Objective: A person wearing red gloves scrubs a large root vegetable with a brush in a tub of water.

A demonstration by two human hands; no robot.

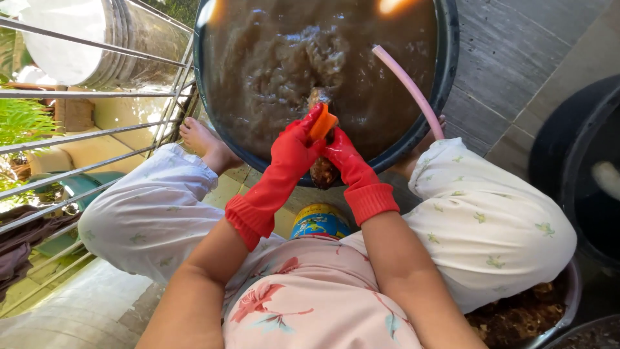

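Head view: two red-gloved hands meet at the near rim of one dark basin (445,58) of murky brown water. The left hand (294,145) closes on one orange brush (323,123); the right hand (342,158) grips one brown lump (323,171). One pink hose (407,84) dips in.

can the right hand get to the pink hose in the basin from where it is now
Probably yes. The right hand sits at the near rim of the basin, and the pink hose enters the muddy water just to its right, nothing between, though it holds a brown lump.
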